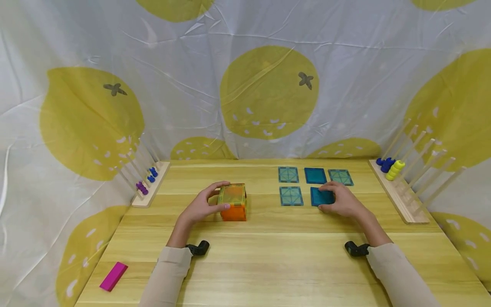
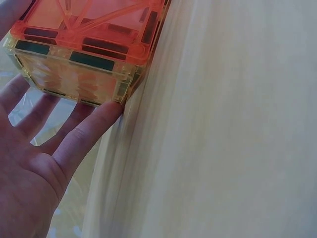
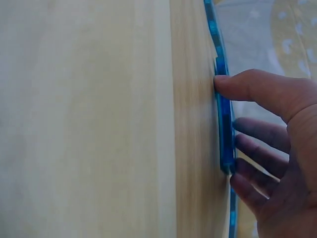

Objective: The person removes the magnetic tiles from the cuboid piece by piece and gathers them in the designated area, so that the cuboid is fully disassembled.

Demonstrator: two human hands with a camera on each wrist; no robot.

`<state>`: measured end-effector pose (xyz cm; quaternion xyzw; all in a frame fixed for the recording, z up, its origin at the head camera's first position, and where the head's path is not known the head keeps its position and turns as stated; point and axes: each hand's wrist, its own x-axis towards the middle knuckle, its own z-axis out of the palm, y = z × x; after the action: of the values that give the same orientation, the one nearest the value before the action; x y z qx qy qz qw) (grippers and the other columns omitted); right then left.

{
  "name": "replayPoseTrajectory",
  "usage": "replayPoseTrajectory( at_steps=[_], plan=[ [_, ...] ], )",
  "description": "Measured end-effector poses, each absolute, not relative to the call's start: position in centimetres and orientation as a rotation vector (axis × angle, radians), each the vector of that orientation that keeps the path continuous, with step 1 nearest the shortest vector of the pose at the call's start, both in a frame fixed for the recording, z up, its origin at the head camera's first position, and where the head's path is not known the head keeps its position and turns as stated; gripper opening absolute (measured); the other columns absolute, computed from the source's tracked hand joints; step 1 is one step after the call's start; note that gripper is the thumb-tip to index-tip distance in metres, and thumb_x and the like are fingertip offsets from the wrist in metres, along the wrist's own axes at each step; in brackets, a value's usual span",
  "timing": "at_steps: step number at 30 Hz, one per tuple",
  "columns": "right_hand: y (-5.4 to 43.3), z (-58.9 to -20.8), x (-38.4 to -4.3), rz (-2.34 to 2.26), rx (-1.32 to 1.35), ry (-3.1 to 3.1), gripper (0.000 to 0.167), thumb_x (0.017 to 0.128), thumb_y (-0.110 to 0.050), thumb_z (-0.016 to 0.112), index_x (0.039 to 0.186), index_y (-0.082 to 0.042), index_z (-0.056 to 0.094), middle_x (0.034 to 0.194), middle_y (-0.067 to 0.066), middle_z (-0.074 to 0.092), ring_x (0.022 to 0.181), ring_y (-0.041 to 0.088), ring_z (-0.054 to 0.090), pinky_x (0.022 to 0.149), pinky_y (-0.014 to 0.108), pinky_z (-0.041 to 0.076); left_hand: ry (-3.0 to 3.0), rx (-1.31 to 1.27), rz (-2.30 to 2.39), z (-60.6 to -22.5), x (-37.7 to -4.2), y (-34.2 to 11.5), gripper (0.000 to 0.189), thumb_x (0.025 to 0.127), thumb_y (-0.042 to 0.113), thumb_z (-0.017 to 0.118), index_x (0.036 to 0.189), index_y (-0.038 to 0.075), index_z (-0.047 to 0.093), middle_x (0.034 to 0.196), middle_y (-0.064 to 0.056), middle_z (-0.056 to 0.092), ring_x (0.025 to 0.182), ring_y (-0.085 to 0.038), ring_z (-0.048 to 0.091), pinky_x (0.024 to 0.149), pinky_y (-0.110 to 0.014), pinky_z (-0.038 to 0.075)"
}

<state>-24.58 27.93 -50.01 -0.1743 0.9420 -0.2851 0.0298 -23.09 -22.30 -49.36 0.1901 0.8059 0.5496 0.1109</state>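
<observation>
A cube of see-through magnetic tiles [image 1: 233,212], with a yellow top and an orange front, stands on the table left of centre. My left hand [image 1: 200,206] grips it from the left, thumb at the near side and fingers at the far side; the left wrist view shows fingertips against its yellow wall [image 2: 69,79]. On the right, my right hand [image 1: 341,200] holds a dark blue magnetic tile [image 1: 321,197] by its edges, thumb on the near edge. The right wrist view shows this tile [image 3: 226,129] edge-on, with the fingers on its far side.
Beyond and beside the right hand lie another dark blue tile [image 1: 315,175] and several pale teal tiles [image 1: 288,175]. Pegged wooden racks with beads stand at left [image 1: 153,192] and right [image 1: 402,196]. A magenta block [image 1: 114,276] lies near left. A lemon-print cloth [image 1: 184,98] hangs behind.
</observation>
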Motion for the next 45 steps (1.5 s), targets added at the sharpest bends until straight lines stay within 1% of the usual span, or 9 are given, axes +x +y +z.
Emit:
replayPoseTrajectory(
  at_steps=[6, 13, 16, 23, 27, 33, 35, 41, 45],
  plan=[
    [28.0, -50.0, -24.7, -0.881, -0.564, 2.886, 0.062, 0.086, -0.03, 0.084, 0.137, 0.0, 0.064, 0.149, 0.027, 0.048, 0.137, 0.051, 0.043, 0.111, 0.069, 0.039, 2.361, 0.555, 1.615, -49.3, -23.2, -22.1, 0.069, 0.093, 0.027, 0.079, 0.152, 0.038, 0.045, 0.162, 0.003, 0.037, 0.146, -0.04, 0.038, 0.104, -0.054, 0.053],
    [27.9, -49.5, -24.4, -0.902, -0.558, 2.909, 0.06, 0.089, -0.029, 0.082, 0.139, -0.002, 0.061, 0.148, 0.028, 0.05, 0.132, 0.054, 0.049, 0.106, 0.068, 0.045, 2.31, 0.574, 1.614, -49.5, -23.5, -22.6, 0.08, 0.094, 0.025, 0.077, 0.159, 0.034, 0.032, 0.162, -0.009, 0.031, 0.146, -0.045, 0.038, 0.11, -0.06, 0.047],
    [27.7, -49.1, -24.2, -0.97, -0.558, 2.911, 0.057, 0.092, -0.026, 0.08, 0.139, -0.001, 0.06, 0.145, 0.028, 0.053, 0.127, 0.054, 0.055, 0.103, 0.066, 0.049, 2.269, 0.575, 1.645, -49.5, -23.5, -23.0, 0.079, 0.095, 0.023, 0.076, 0.159, 0.033, 0.033, 0.163, -0.009, 0.031, 0.147, -0.045, 0.037, 0.112, -0.062, 0.043],
    [26.4, -48.3, -23.7, -1.127, -0.63, 2.88, 0.05, 0.094, -0.019, 0.077, 0.137, 0.002, 0.061, 0.136, 0.024, 0.06, 0.123, 0.047, 0.059, 0.104, 0.062, 0.049, 2.234, 0.582, 1.689, -49.4, -23.4, -23.1, 0.079, 0.094, 0.021, 0.076, 0.16, 0.028, 0.034, 0.165, -0.009, 0.031, 0.149, -0.046, 0.035, 0.116, -0.065, 0.037],
    [24.8, -48.3, -23.5, -1.224, -0.697, 2.831, 0.048, 0.096, -0.017, 0.075, 0.137, 0.003, 0.061, 0.134, 0.022, 0.062, 0.12, 0.043, 0.062, 0.102, 0.058, 0.052, 2.207, 0.582, 1.718, -49.8, -23.5, -23.3, 0.075, 0.094, 0.018, 0.077, 0.157, 0.028, 0.038, 0.164, -0.009, 0.032, 0.149, -0.046, 0.035, 0.116, -0.063, 0.038],
    [21.5, -48.1, -23.2, -1.379, -0.732, 2.686, 0.047, 0.097, -0.014, 0.073, 0.139, 0.001, 0.059, 0.137, 0.023, 0.062, 0.117, 0.039, 0.065, 0.1, 0.057, 0.054, 2.197, 0.592, 1.749, -50.2, -23.5, -23.4, 0.071, 0.094, 0.015, 0.077, 0.155, 0.026, 0.042, 0.161, -0.009, 0.037, 0.146, -0.044, 0.04, 0.111, -0.057, 0.046],
    [20.3, -48.0, -23.0, -1.422, -0.728, 2.638, 0.046, 0.098, -0.014, 0.072, 0.14, 0.0, 0.059, 0.137, 0.022, 0.062, 0.116, 0.036, 0.066, 0.1, 0.054, 0.055, 2.191, 0.586, 1.763, -50.2, -23.5, -23.3, 0.071, 0.093, 0.015, 0.077, 0.154, 0.026, 0.043, 0.16, -0.008, 0.038, 0.145, -0.044, 0.04, 0.11, -0.057, 0.046],
    [17.1, -47.5, -22.9, -1.517, -0.702, 2.527, 0.044, 0.1, -0.021, 0.069, 0.14, -0.007, 0.06, 0.139, 0.019, 0.062, 0.114, 0.028, 0.068, 0.096, 0.034, 0.059, 2.219, 0.588, 1.728, -49.9, -23.3, -23.1, 0.072, 0.092, 0.019, 0.079, 0.154, 0.026, 0.042, 0.162, -0.009, 0.036, 0.148, -0.045, 0.036, 0.115, -0.061, 0.04],
    [14.7, -47.1, -22.9, -1.578, -0.673, 2.454, 0.044, 0.1, -0.023, 0.071, 0.14, -0.011, 0.06, 0.14, 0.019, 0.061, 0.114, 0.026, 0.067, 0.096, 0.033, 0.059, 2.229, 0.58, 1.711, -49.5, -23.2, -22.9, 0.074, 0.092, 0.021, 0.08, 0.155, 0.026, 0.041, 0.163, -0.007, 0.035, 0.148, -0.045, 0.036, 0.114, -0.061, 0.042]
  ],
)
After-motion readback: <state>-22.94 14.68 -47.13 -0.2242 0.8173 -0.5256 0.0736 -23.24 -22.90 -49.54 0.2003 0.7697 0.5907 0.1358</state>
